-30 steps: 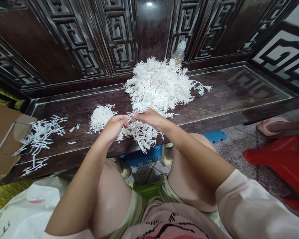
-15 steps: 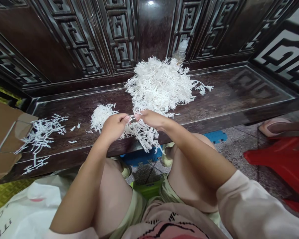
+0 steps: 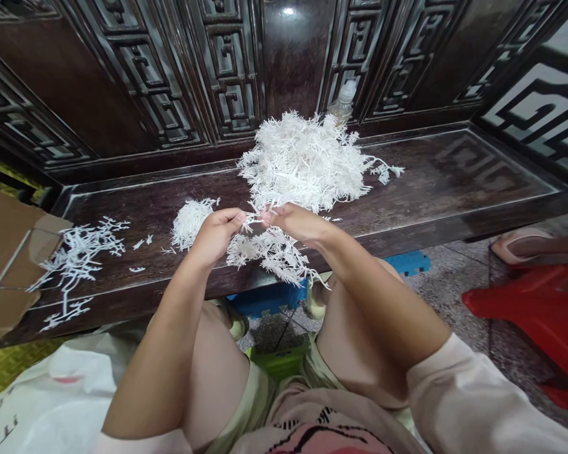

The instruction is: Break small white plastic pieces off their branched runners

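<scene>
Between my hands is a small white branched plastic sprig [image 3: 250, 219], held in a pinch from both sides. My left hand [image 3: 220, 232] closes thumb and fingers on its left end. My right hand [image 3: 291, 222] grips the other end, fingertips partly hidden by white strands. Just beneath them a loose clump of white sprigs [image 3: 284, 258] hangs over the bench's front edge. A large heap of the same white sprigs [image 3: 307, 161] rises behind my right hand. A smaller pile [image 3: 192, 222] sits left of my left hand.
Bare thin white stems [image 3: 88, 252] lie at the left of the dark wooden bench [image 3: 435, 183], by a cardboard box [image 3: 9, 252]. A clear bottle [image 3: 344, 101] stands behind the heap. A red plastic stool [image 3: 525, 309] and another person's foot [image 3: 520, 243] are at right.
Both hands have shifted slightly, and the sprig between them sits at a different angle. The loose clump below has moved a little, its lower end swinging right.
</scene>
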### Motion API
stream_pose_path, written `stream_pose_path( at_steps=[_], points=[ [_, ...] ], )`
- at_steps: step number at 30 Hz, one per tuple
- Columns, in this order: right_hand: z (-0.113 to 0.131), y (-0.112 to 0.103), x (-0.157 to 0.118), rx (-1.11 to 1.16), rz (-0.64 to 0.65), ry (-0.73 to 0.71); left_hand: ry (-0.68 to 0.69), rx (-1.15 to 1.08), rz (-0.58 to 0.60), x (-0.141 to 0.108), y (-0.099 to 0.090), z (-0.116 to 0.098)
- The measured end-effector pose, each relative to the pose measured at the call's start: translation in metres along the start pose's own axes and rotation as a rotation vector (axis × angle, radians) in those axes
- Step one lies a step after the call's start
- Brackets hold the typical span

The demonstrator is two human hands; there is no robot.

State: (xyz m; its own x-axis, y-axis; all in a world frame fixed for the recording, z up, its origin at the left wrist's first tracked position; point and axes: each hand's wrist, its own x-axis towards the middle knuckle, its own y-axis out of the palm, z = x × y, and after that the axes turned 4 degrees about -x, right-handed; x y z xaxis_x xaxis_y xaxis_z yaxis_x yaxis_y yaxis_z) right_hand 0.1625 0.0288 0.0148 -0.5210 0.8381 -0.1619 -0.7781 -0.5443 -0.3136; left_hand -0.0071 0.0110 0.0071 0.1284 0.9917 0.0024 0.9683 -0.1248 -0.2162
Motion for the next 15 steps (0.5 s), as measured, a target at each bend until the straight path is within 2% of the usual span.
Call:
stream_pose_path(
  at_steps=[4, 9, 12, 15],
  points=[
    [-0.002, 0.0, 0.001, 0.018, 0.013, -0.069, 0.025, -0.016, -0.051, 0.006, 0.0, 0.008],
    [-0.007, 0.003, 0.006, -0.02, -0.002, -0.056, 0.01, 0.083, -0.096, 0.013, -0.006, 0.015],
    [-0.01, 0.004, 0.006, -0.033, -0.05, -0.067, 0.026, 0.13, -0.022, 0.011, -0.009, 0.015],
    [-0.014, 0.004, 0.005, -0.061, -0.038, -0.054, 0.01, 0.041, 0.069, 0.005, -0.007, 0.015]
  ],
)
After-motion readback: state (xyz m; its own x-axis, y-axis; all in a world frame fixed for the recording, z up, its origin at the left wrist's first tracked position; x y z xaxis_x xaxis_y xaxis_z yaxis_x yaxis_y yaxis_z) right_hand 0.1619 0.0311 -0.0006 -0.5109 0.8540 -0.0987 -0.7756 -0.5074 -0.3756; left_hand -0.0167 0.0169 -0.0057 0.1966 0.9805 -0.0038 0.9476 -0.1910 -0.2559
